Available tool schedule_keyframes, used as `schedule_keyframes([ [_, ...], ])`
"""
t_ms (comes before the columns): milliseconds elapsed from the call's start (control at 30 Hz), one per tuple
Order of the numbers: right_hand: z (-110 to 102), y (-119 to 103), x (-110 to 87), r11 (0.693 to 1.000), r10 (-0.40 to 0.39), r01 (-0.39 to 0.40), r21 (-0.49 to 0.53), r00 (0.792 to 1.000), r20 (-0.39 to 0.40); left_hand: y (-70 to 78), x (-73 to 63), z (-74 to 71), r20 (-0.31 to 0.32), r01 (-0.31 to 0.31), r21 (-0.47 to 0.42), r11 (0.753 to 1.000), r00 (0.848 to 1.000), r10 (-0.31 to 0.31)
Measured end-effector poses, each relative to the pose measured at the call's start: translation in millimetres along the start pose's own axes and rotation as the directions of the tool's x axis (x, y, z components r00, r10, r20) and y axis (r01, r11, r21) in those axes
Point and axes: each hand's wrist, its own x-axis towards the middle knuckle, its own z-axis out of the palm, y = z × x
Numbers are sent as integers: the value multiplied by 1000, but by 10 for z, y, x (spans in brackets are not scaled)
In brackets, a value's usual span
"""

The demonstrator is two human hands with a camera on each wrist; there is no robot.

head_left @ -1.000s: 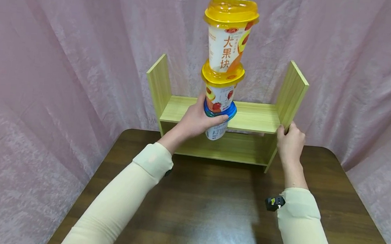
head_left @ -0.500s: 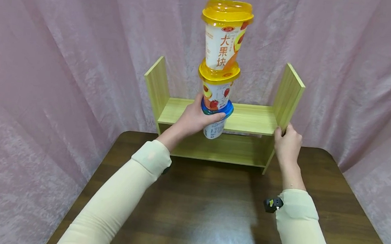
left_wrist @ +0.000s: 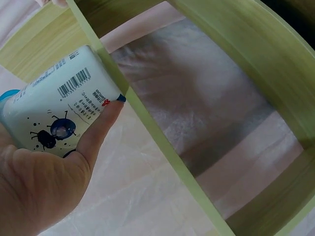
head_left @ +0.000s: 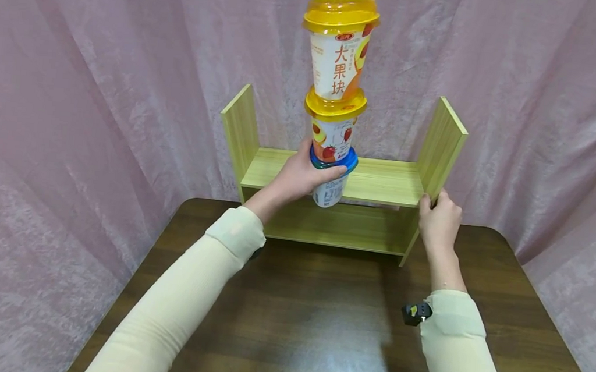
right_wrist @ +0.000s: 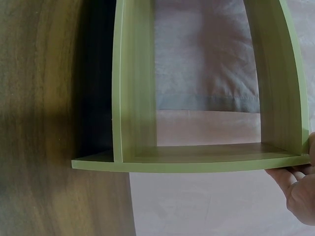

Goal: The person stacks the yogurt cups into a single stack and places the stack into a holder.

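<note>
Three lidded yogurt cups stand in a stack, leaning slightly. The top one [head_left: 337, 63] and the middle one [head_left: 331, 137] have yellow lids and peach and strawberry prints. The bottom cup [head_left: 330, 190] has a blue lid; its barcode and dark berry print show in the left wrist view. My left hand [head_left: 299, 174] grips this bottom cup near its lid, thumb across the front, and carries the stack before the upper board of a light wooden shelf [head_left: 382, 181]. My right hand [head_left: 439, 220] holds the shelf's right side panel [head_left: 440, 144] by its front edge. Some fingers are hidden behind it.
The shelf stands at the back of a dark brown table [head_left: 314, 316], with a second board [head_left: 337, 227] lower down. Its left side panel [head_left: 242, 129] rises beside the stack. A pink curtain [head_left: 128, 79] hangs behind and on both sides.
My left hand and the stack of cups have shifted a little to the left and slightly up. My right hand keeps its hold on the side panel.
</note>
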Motion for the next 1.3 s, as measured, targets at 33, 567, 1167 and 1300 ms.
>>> schedule_keyframes([
  [33,-6,-1,-3,1000,-5,5,-3,1000,-5,2,3,2,2,-6,-1,1000,1000,6],
  [567,-92,-75,-129,1000,-23,23,0,1000,-6,373,-201,-35,18,45,-67,997,999,-44],
  [1167,-182,-75,-250,999,-29,29,25,1000,-1,359,-248,20,-15,79,-136,988,997,-82],
  [1300,-209,-66,-263,999,-43,43,19,999,6,316,-231,53,-37,118,-119,986,992,-123],
])
